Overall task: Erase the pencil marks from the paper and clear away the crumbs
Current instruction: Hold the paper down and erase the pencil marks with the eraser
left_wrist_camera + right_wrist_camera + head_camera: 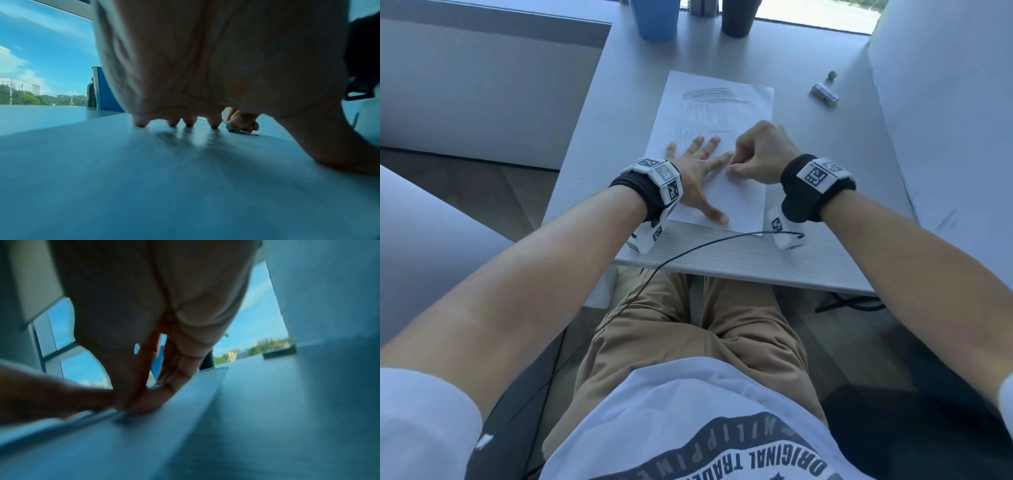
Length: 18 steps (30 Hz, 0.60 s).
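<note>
A white sheet of paper [739,205] lies on the grey table [688,253], with grey pencil marks [714,96] across its far half. My left hand [695,168] lies flat on the sheet with its fingers spread, pressing it down; the fingertips [140,123] touch the paper. My right hand [756,154] is curled just right of the left index finger, its fingertips down on the sheet. In the left wrist view those fingers pinch a small grey eraser [231,128] against the paper. The right wrist view is blurred and shows my right hand [144,394] bunched low on the sheet.
A small wrapped block [824,94] and a tiny green ball [832,74] lie on the table at the far right. A blue cup [652,20] and a dark cup [738,19] stand at the far edge. White partitions flank the table. A black cable [688,250] crosses the near edge.
</note>
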{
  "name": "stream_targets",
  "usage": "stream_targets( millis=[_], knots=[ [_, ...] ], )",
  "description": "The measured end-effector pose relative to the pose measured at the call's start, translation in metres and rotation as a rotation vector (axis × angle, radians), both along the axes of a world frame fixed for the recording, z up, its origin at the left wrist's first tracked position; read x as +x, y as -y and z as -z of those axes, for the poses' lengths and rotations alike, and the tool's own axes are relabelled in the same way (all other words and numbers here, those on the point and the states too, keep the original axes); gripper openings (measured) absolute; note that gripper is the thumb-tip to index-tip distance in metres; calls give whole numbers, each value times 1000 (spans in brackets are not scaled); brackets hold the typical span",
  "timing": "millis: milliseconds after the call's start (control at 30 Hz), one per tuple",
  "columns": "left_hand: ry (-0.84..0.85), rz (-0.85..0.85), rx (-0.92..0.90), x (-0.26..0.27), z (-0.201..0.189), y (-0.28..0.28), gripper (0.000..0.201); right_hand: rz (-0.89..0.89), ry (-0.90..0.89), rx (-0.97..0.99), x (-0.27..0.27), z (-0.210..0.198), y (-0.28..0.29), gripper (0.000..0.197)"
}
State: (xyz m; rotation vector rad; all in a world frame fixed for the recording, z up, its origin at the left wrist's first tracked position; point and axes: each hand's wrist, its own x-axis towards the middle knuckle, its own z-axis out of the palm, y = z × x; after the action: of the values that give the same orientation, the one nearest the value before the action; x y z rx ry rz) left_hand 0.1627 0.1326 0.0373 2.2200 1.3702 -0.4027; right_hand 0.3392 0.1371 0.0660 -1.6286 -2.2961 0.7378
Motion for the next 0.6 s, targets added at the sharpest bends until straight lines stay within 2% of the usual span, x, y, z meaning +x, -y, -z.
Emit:
stream_targets(
  millis=[167,267,400,533,600],
  knots=[
    [29,57,-28,-23,-9,-6,127,5,27,-39,4,-5,-6,5],
    [26,25,-14,-25,-3,-3,127,46,15,5,-7,-3,0,7],
    [5,25,-8,-25,1,-4,130,-187,21,-76,-29,2,30,18],
    [2,-2,-21,-24,-1,0,130,48,4,19,-12,-5,-2,7],
    [-5,-4,-11,-23,0,-1,130,-81,45,7,-26,-1,15,7]
  ],
)
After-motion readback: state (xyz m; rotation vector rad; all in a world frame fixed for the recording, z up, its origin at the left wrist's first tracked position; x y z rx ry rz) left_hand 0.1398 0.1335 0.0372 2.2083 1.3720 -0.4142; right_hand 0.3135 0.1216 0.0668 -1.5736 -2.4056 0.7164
